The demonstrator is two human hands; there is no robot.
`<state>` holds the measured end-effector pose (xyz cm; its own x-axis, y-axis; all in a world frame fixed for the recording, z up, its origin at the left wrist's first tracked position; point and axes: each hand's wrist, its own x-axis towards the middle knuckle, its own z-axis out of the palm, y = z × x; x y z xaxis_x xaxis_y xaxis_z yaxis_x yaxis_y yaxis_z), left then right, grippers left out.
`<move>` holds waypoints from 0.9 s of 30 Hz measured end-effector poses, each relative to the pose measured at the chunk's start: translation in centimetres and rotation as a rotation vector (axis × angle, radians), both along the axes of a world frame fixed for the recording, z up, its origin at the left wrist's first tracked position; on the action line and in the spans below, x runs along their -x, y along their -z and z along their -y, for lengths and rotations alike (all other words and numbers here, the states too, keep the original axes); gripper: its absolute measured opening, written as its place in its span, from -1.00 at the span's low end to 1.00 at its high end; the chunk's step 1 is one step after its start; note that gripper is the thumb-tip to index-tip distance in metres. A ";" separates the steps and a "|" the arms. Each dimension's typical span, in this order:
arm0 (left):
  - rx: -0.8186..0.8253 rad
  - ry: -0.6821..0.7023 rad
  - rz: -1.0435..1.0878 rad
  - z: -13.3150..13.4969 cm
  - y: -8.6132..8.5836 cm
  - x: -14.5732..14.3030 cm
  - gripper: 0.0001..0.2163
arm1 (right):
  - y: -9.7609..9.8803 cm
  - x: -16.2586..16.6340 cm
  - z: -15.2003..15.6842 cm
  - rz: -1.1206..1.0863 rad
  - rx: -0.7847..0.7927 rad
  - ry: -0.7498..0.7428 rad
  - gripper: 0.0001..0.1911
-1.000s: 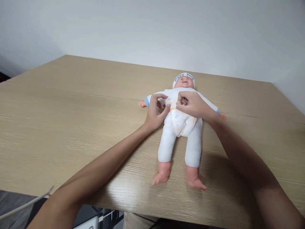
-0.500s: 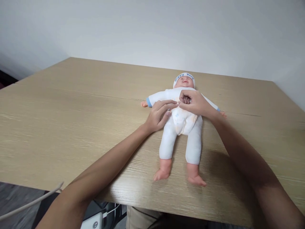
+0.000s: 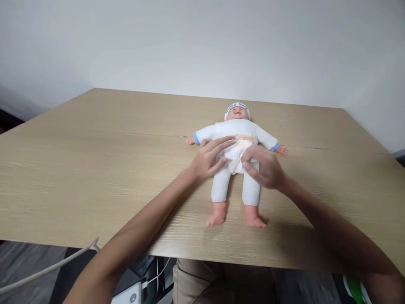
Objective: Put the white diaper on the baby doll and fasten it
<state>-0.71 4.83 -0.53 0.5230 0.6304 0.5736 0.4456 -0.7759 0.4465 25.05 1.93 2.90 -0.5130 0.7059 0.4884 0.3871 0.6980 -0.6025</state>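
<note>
A baby doll [image 3: 239, 126] in a white suit with blue cuffs and a printed headband lies on its back, feet toward me. A white diaper [image 3: 236, 154] with a coloured waistband sits around its hips. My left hand [image 3: 210, 156] rests on the diaper's left side, fingers stretched out and thumb apart. My right hand [image 3: 264, 165], somewhat blurred, is over the diaper's right side and the top of that leg. Its fingers are curled in, and I cannot make out what is between them, if anything.
The doll lies on a wooden table [image 3: 110, 169] with a seam across it, against a pale wall [image 3: 202, 46]. Below the near edge are a white cable [image 3: 50, 268], a white device [image 3: 128, 294] with a cord, and my trousers [image 3: 190, 280].
My right hand has moved from the diaper's waistband down to the right hip, uncovering the waistband. My left hand stays on the left side. The camera view has shifted slightly.
</note>
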 end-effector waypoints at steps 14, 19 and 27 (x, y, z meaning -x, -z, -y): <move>0.351 -0.162 -0.134 4.2 1.4 0.2 -0.74 | 4.3 -3.2 2.9 0.235 0.219 0.269 -0.78; 0.283 -0.304 -0.161 4.0 1.7 -1.5 -0.68 | 6.1 -1.2 3.4 0.273 0.056 0.427 -0.87; 0.177 -0.320 -0.178 4.2 2.2 -1.8 -0.82 | 7.3 -1.2 3.9 0.299 -0.099 0.362 -0.76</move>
